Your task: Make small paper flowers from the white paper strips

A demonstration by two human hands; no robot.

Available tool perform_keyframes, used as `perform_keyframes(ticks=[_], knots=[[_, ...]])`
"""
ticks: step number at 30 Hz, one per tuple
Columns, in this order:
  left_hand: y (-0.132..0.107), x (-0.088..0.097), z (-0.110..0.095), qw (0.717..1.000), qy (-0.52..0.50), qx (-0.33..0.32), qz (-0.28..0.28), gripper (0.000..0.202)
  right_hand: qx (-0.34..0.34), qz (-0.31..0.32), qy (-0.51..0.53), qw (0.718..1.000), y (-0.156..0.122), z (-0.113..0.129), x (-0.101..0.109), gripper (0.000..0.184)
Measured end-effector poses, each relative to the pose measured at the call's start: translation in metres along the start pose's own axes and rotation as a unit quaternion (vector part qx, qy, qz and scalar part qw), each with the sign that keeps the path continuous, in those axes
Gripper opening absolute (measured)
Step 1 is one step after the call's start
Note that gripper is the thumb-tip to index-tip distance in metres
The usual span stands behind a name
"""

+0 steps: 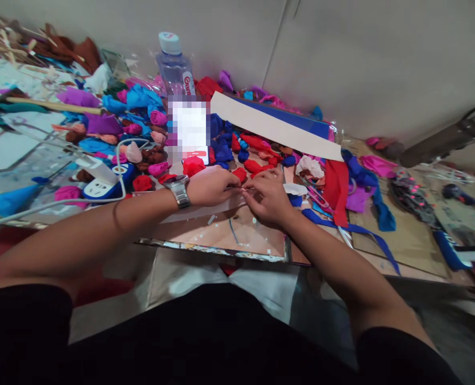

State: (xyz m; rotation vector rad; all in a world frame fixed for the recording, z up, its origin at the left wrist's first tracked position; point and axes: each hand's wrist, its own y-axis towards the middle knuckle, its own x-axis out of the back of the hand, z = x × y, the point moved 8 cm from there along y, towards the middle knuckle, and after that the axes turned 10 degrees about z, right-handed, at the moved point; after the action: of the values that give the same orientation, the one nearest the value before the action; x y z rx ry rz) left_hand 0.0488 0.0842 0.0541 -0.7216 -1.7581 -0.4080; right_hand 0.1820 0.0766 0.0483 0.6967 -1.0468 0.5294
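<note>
Strip (205,209) beneath left hand (212,186), right hand (270,197) close, red bundles (257,167) behind

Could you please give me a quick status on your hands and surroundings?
Left hand, right hand close together. Any held item too small to identify. Red bundles just beyond.

One left hand (211,187) and one right hand (270,197) are showing, with one wristwatch (178,192), one bottle (173,68), one phone (189,128) and one white charger (99,170); crumpled pieces (194,166) are lying too thickly to count.
</note>
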Motion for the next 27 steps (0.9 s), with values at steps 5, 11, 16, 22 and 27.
perform_keyframes(ticks=[5,11,16,22,27], knots=[[0.0005,0.0017,0.0005,0.999,-0.029,0.003,0.016,0.04,0.003,0.001,0.003,1.0,0.0,0.0014,0.0008,0.016],[0.0008,0.0048,0.0007,0.998,-0.054,-0.007,0.016,0.041,-0.003,0.0,0.007,1.0,0.001,0.0014,0.0038,0.014],[0.0017,0.001,0.0031,0.997,-0.077,-0.007,0.022,0.043,-0.005,0.0,0.006,1.0,0.001,0.0017,0.0041,0.014],[0.0019,-0.0012,0.0056,0.996,-0.089,0.006,0.026,0.04,0.004,-0.015,0.011,1.0,0.0003,0.0014,0.0048,0.018],[0.0017,-0.0008,0.0065,0.992,-0.122,0.007,0.035,0.039,0.01,-0.017,0.007,1.0,-0.0002,0.0009,0.0034,0.018]])
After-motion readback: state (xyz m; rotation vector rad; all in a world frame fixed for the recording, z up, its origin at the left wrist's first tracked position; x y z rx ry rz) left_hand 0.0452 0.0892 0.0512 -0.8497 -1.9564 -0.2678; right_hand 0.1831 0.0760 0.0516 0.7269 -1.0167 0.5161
